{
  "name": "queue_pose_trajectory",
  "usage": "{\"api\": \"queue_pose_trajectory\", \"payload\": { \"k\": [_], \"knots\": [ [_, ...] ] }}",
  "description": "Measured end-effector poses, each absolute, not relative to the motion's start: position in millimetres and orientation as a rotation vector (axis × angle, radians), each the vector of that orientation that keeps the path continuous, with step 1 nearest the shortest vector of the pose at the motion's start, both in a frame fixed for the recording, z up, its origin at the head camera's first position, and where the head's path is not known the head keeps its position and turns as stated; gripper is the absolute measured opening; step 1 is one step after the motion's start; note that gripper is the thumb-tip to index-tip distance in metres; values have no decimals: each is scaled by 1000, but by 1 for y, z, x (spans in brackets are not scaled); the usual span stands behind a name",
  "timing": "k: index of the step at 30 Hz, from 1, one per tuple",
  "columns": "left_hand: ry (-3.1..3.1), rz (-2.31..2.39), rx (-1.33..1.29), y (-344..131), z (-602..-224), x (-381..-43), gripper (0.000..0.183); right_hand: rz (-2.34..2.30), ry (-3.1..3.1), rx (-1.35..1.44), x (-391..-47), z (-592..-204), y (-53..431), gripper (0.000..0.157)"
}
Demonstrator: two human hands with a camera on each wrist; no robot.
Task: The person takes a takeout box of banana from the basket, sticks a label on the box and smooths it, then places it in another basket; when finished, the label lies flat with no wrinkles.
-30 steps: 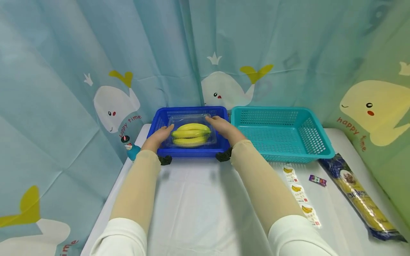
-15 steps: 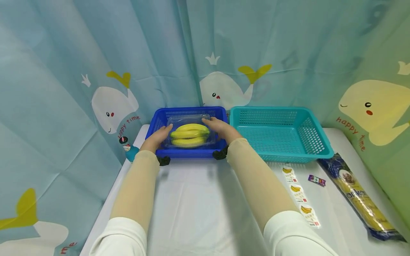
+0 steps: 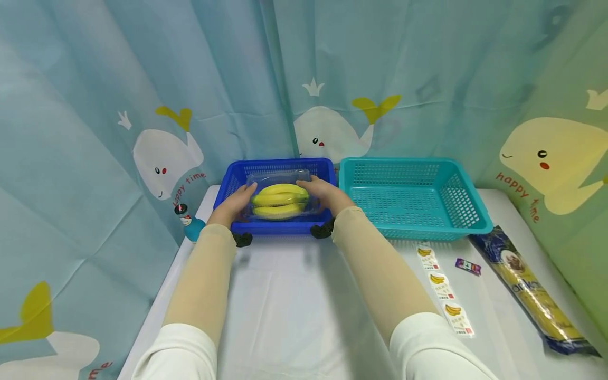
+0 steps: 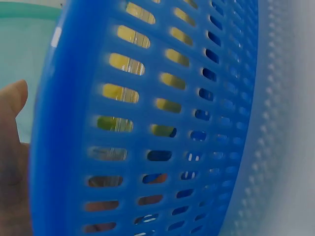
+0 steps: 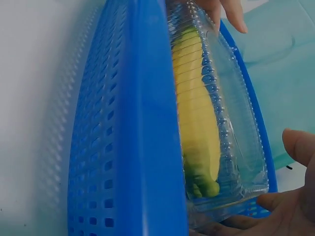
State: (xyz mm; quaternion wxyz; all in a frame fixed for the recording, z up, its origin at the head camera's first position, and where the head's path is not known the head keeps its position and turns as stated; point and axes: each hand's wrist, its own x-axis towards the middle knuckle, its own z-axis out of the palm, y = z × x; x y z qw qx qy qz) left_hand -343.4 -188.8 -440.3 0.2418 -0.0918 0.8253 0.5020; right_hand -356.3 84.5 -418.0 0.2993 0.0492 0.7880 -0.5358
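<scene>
A clear plastic clamshell box [image 3: 304, 207] with yellow bananas [image 3: 279, 195] inside lies in the blue basket [image 3: 285, 228]. My left hand [image 3: 235, 203] holds the box's left end; in the left wrist view its raised thumb [image 4: 15, 101] shows beside the basket wall and its other fingers show through the slots. At the opposite end, my right hand [image 3: 328, 192] has its fingers down around the box. The right wrist view shows the right thumb [image 5: 298, 147] standing off the plastic, with the lower fingers partly hidden under the box's end.
A turquoise basket [image 3: 399, 198] stands right of the blue one. A teal bottle [image 3: 192, 227] is at the left table edge. To the right lie banana stickers [image 3: 442, 285], a small purple packet [image 3: 468, 266] and a long pasta bag [image 3: 532, 290]. A whale-print curtain [image 3: 266, 79] hangs behind.
My right thumb has shifted slightly left and down over the box's right end. The box and bananas keep their place in the blue basket, and the view has drifted a little.
</scene>
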Motion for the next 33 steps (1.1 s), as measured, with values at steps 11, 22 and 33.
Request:
{"api": "queue_pose_trajectory", "payload": {
  "k": [11,22,33],
  "knots": [
    [2299,1377,-238,-185,-427,-346,99,-1491,2132,110,-351,-405,87,86],
    [2299,1489,-203,-186,-413,-339,95,-1488,2260,78,-341,-388,98,76],
    [2343,1501,-143,-180,-397,-316,94,-1454,2420,32,-316,-381,110,75]
  ]
}}
